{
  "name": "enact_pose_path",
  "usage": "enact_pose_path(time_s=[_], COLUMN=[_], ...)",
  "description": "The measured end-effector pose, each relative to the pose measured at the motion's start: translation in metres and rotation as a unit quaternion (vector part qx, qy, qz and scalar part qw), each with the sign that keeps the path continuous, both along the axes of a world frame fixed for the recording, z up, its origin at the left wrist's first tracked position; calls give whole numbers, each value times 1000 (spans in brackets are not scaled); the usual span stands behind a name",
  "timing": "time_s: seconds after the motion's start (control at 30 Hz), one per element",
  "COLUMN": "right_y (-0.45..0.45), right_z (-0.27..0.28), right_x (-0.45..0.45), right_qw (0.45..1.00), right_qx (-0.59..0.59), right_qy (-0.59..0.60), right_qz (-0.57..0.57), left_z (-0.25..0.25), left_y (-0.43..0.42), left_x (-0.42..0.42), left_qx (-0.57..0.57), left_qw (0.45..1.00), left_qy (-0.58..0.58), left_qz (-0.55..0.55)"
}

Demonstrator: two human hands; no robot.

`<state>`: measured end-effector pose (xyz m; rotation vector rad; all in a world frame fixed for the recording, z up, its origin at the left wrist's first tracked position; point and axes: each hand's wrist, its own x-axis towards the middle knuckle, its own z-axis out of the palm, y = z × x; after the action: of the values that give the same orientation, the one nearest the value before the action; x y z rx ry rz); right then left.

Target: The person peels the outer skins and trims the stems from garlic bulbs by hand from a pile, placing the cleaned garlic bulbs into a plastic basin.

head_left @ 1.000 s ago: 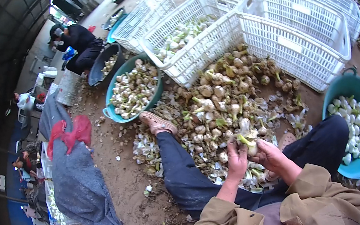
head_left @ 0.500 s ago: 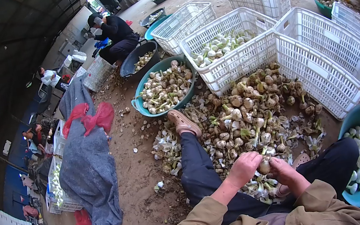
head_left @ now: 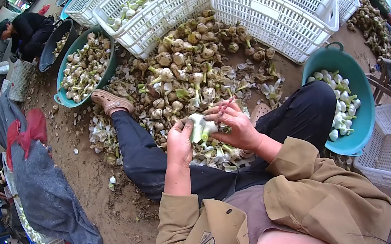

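My left hand is closed around a garlic bulb, its thumb pressed against the side. The bulb looks white and pale green, largely stripped of its brown outer skin. On the other side my right hand grips it with bent fingers, and a thin reddish strip shows at its fingertips. Both hands are above my lap, between my spread knees. Just beyond them lies a heap of unpeeled garlic with brownish skins and stalks. Loose peelings lie below the hands.
A teal tub with white peeled bulbs stands by my right knee. Another teal tub holds garlic at the left. White plastic crates line the far side. A grey blanket lies left; a crouching person works at the upper left.
My view has swung right and downward. The bulb, brownish before, now shows white and pale green. My hands have moved apart slightly, and the reddish strip has appeared at my right fingers.
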<state>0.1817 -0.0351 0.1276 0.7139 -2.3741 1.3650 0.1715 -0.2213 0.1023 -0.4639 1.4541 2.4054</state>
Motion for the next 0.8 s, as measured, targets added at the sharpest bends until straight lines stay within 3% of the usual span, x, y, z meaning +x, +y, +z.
enact_pose_path(time_s=[0.17, 0.27, 0.3, 0.33, 0.37, 0.43, 0.5, 0.57, 0.7, 0.8], right_y=[0, 5, 5, 6, 15, 35, 37, 28, 15, 13], right_z=[-16, -35, -50, -53, -62, -73, -69, -59, -46, -33], right_x=[3, -2, -3, -9, -18, -29, -29, -25, -13, -9], right_qw=[999, 989, 910, 823, 780, 777, 773, 790, 854, 914], right_qx=[26, -101, -284, -458, -517, -520, -536, -520, -428, -321], right_qy=[22, -55, -280, -315, -322, -276, -269, -274, -272, -224], right_qz=[9, -93, -113, -118, -145, -223, -208, -174, -114, -106], left_z=[-7, 2, 0, 12, 29, 28, 25, 22, 44, 38], left_y=[25, 27, 31, 29, 24, 8, 0, 4, 43, 54], left_x=[3, 8, 9, 14, 20, 30, 31, 30, 14, 5], left_qx=[47, -12, -116, -190, -258, -425, -589, -700, -543, -558], left_qw=[998, 1000, 989, 972, 957, 874, 742, 607, 757, 719], left_qy=[-39, 2, 65, 135, 133, 207, 226, 285, 356, 408], left_qz=[33, 28, 56, 36, -15, -113, -226, -245, -73, -70])
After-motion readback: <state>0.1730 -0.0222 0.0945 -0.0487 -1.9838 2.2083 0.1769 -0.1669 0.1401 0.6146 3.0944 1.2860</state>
